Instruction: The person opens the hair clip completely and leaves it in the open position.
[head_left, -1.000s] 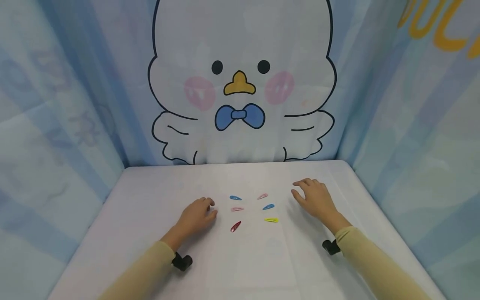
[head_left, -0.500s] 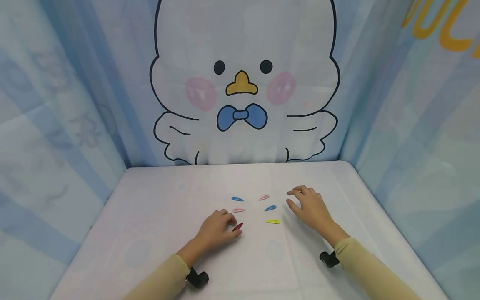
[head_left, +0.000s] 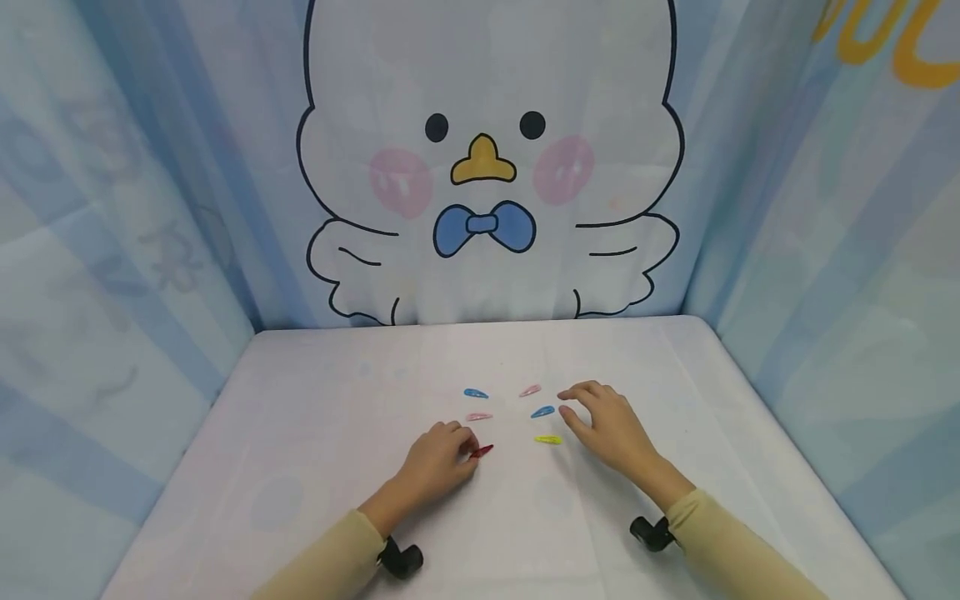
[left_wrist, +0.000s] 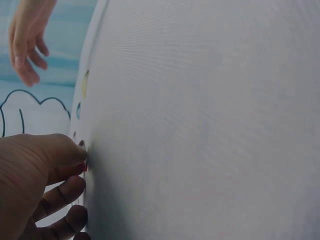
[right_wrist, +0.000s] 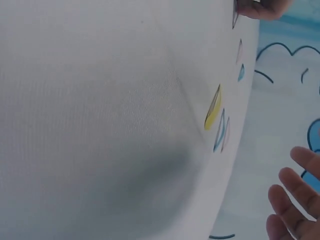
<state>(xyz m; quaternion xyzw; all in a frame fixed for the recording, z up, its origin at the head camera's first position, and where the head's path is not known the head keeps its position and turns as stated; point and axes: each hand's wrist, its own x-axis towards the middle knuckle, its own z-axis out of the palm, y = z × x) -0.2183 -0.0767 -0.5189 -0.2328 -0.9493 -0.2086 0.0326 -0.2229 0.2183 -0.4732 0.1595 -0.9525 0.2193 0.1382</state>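
My left hand (head_left: 438, 462) is low at the table, its thumb and index finger pinching a dark red snap hair clip (head_left: 483, 451). In the left wrist view the red hair clip (left_wrist: 83, 166) shows only partly behind the thumb tip. My right hand (head_left: 607, 425) hovers above the table with loosely bent fingers and holds nothing. Closest to its fingertips lies a blue hair clip (head_left: 543, 412), with a yellow hair clip (head_left: 548, 440) in front of it and a pink one behind. In the right wrist view, that hand's spread fingers (right_wrist: 295, 192) appear at the lower right.
On the left side of the group lie another blue hair clip (head_left: 476, 393) and a pink hair clip (head_left: 478, 417). A white cloth covers the table (head_left: 337, 375). Behind it hangs a curtain (head_left: 480, 292) with a cartoon bird, and more curtains flank both sides.
My left hand has moved right to the red hair clip and taken it between thumb and finger; the clip has turned slightly. My right hand has come left and lower, toward the right-hand clips.
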